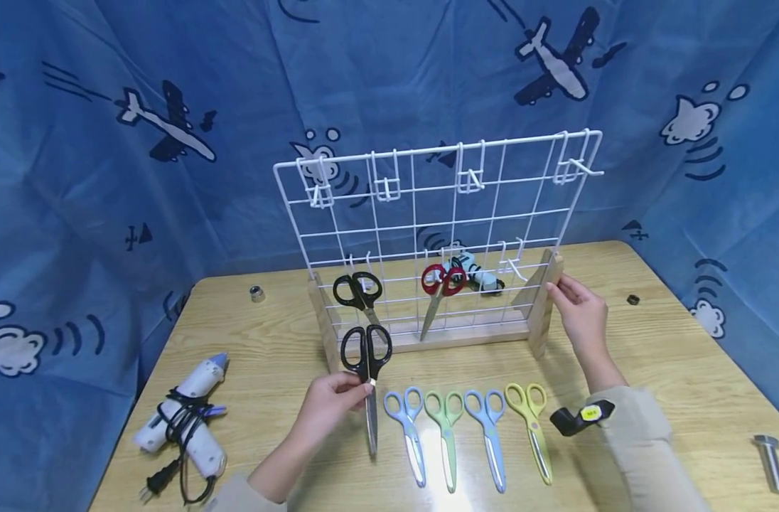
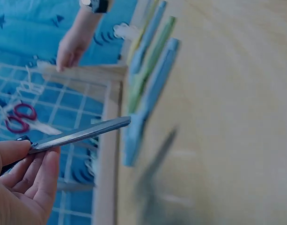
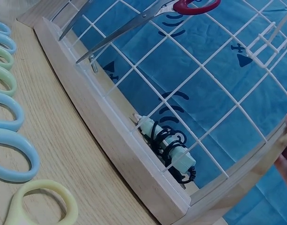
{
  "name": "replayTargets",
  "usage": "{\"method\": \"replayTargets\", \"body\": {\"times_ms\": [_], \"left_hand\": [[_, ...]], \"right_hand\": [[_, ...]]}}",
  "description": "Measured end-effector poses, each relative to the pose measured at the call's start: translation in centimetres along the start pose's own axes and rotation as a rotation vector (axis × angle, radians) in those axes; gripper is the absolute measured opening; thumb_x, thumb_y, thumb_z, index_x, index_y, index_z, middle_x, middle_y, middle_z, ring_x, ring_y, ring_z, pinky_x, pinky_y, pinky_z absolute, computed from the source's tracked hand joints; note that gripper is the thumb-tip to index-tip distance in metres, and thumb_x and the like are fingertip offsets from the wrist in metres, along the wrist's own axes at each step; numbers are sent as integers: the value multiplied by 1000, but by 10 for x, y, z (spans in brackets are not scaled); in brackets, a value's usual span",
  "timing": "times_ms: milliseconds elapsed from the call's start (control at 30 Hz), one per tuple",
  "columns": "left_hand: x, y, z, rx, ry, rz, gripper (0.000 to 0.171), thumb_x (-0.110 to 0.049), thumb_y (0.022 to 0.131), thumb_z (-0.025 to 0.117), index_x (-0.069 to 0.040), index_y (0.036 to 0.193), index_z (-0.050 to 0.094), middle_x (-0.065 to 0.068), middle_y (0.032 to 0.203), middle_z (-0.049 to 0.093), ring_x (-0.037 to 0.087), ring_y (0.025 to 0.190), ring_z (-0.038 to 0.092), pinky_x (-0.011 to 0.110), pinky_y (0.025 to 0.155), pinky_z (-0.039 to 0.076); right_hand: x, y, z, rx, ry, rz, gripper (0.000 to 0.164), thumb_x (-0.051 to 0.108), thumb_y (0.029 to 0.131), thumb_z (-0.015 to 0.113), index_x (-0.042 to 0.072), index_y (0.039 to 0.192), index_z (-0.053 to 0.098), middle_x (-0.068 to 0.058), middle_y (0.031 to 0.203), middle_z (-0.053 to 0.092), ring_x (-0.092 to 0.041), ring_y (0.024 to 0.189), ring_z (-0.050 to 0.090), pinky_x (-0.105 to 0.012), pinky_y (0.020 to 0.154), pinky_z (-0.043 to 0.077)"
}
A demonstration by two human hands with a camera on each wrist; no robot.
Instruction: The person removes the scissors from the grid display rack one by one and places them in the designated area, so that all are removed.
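My left hand (image 1: 330, 402) pinches a pair of black-handled scissors (image 1: 372, 423) by the blades below the pivot, loops up and tip toward me. They overlap the front of a white wire rack (image 1: 415, 231) on a wooden stand. My right hand (image 1: 580, 313) grips the stand's right wooden upright (image 1: 541, 313), thumb in front. Another black-handled pair (image 1: 369, 307) hangs from a lower hook, with red-handled scissors (image 1: 431, 313) to its right. Before the rack lie blue (image 1: 414, 448), green (image 1: 449, 448), second blue (image 1: 492, 448) and yellow scissors (image 1: 535, 430), loops toward the rack.
Several white hooks (image 1: 386, 188) hang along the rack's top. At left lies a white glue gun (image 1: 200, 377) wrapped in black cord; a pale blue one (image 3: 180, 159) lies behind the rack. A metal bolt (image 1: 771, 466) sits at right. Blue curtain (image 1: 389, 71) surrounds the table.
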State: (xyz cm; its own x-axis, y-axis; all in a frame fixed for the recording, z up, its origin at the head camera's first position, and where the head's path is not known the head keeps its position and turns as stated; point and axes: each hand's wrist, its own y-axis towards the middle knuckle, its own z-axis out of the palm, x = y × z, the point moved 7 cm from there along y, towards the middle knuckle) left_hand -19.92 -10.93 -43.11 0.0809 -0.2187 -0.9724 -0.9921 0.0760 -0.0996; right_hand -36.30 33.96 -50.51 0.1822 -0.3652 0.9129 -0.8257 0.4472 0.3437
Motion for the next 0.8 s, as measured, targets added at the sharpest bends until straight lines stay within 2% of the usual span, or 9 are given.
{"method": "replayTargets", "body": {"times_ms": [100,200,333,567,800], "left_hand": [[19,-4,-8,-16,-11,-31,28,-11,74,62,14,85,56,12,70,62,12,56,58,31,58,52],[38,-6,-14,-4,-13,-101,31,-15,73,64,14,84,56,7,66,60,10,54,58,29,57,52],[57,-11,-18,17,-8,-182,30,-13,73,64,13,83,56,5,62,58,10,52,57,28,55,52],[73,-22,-15,90,14,-248,25,-12,76,61,12,83,57,4,59,57,10,51,56,27,53,52],[80,-28,-8,121,8,-260,22,-10,75,60,12,80,57,4,57,56,9,48,55,27,51,52]], "right_hand": [[0,0,0,-7,-8,-3,40,43,70,63,27,106,59,0,106,60,-7,92,57,-13,71,47],[0,0,0,-9,-6,-3,40,43,69,63,26,105,59,-1,106,60,-7,92,57,-13,72,47],[1,0,-1,-19,-2,-13,39,42,69,63,26,105,59,-1,104,60,-7,91,58,-13,71,47],[2,-1,-1,-19,-8,-4,40,42,69,64,26,105,59,-1,104,61,-6,90,58,-13,70,47],[-1,1,-2,-18,17,3,41,41,69,64,24,105,59,-2,104,60,-7,91,57,-13,71,46]]}}
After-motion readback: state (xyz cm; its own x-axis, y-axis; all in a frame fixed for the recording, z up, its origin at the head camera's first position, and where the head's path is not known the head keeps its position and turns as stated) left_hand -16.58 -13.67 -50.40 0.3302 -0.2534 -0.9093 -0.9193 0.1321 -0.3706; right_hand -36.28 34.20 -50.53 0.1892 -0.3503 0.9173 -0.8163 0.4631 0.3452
